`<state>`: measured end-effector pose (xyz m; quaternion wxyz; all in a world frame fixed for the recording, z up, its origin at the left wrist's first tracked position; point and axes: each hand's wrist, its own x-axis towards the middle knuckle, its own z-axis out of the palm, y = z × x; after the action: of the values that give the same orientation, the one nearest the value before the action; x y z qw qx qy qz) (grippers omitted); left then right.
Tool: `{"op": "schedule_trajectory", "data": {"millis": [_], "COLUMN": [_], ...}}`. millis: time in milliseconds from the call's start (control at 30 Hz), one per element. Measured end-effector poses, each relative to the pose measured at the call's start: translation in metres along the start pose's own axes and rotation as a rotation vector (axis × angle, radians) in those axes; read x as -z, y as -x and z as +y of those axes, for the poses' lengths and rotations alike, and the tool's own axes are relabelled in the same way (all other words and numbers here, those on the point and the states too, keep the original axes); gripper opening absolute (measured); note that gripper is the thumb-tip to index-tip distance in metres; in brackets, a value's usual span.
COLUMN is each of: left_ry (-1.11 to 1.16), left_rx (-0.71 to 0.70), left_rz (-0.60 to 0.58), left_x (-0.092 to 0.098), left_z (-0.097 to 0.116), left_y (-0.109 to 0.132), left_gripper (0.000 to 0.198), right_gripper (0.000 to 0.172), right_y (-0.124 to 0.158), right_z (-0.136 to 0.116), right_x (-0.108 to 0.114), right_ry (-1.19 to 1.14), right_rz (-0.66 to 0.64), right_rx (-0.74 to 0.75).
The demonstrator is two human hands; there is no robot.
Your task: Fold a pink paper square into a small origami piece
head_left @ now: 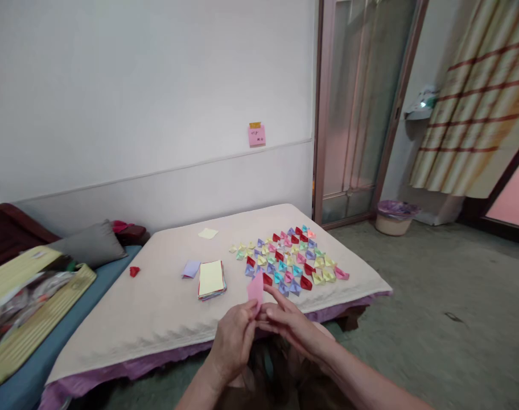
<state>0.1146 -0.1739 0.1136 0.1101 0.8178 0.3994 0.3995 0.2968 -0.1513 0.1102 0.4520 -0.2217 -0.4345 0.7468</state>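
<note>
A folded sheet of pink paper stands upright between my hands, above the near edge of the cloth-covered table. My left hand pinches its lower left part between thumb and fingers. On the right side of the paper, my right hand has its thumb and fingers at the lower edge, with the index finger stretched along it. Beyond my hands lie many small folded paper boats in red, yellow, blue, green, pink and purple. To the left sits a stack of square paper, pale yellow on top.
Purple paper, a pale yellow sheet and a crumpled red piece lie on the table. A pink note is taped to the wall. Left is a couch with a grey cushion; right, a lined bin by the door.
</note>
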Motion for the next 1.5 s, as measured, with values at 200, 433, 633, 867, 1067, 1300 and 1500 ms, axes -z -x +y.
{"op": "schedule_trajectory", "data": {"millis": [200,433,633,867,1067,1300,1500], "left_ry": [-0.455,-0.449,-0.374,0.069,0.203,0.883,1.318], "left_rx": [-0.404,-0.395,-0.112,0.369,0.483,0.751,0.889], "left_rz": [-0.185,-0.022,0.033,-0.061,-0.021,0.294,0.43], "left_x": [-0.012,-0.006,0.007,0.014,0.002,-0.01,-0.043], "left_z": [0.019,0.041,0.073,0.096,0.095,0.094,0.111], "left_y": [0.014,0.033,0.027,0.035,0.044,0.05,0.086], "left_gripper": [0.032,0.035,0.01,0.014,0.01,0.052,0.054], "right_gripper": [0.041,0.012,0.022,0.038,0.027,0.02,0.024], "right_y": [0.011,0.036,0.072,0.098,0.106,0.098,0.108], "right_z": [0.0,0.0,0.003,0.007,0.008,0.024,0.036], "right_x": [-0.004,-0.005,-0.016,-0.015,-0.011,-0.011,-0.016], "right_ry": [-0.245,-0.185,0.004,0.109,0.34,0.31,0.26], "right_rz": [0.003,0.038,-0.062,-0.074,-0.053,0.232,0.385], "right_rx": [0.029,0.048,-0.098,-0.129,-0.126,-0.029,0.086]}}
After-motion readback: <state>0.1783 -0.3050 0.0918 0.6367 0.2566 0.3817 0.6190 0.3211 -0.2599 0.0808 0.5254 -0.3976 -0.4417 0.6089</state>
